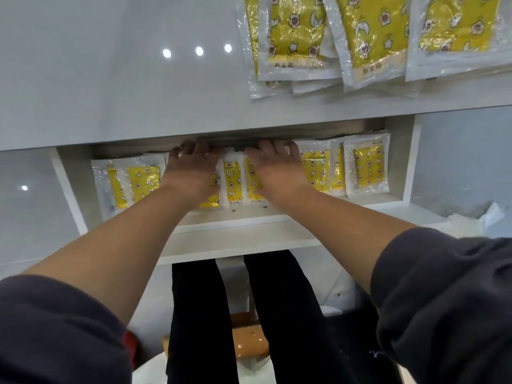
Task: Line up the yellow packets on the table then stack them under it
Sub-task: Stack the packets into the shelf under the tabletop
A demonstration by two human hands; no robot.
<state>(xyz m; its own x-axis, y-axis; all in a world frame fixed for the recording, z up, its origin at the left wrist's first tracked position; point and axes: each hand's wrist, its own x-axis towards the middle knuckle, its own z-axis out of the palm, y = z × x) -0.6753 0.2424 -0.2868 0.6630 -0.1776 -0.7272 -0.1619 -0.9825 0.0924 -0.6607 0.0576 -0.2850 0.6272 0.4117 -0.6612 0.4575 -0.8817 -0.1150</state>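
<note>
Several yellow packets [371,37] in clear wrappers lie overlapping on the white table [110,79] at the far right. Under the tabletop, a row of the same packets stands upright in a white shelf [235,220]: some at the left [144,180], some at the right [367,167], and a middle group [233,181]. My left hand [191,164] and my right hand [274,164] lie flat on the middle group, fingers spread. The fingertips reach over the packets' tops and are hidden under the table edge.
The shelf's side walls close in the row at left and right. Crumpled white plastic [476,220] lies on the floor at the right. Below the shelf are my legs in black trousers [199,314] and a wooden stool [249,339].
</note>
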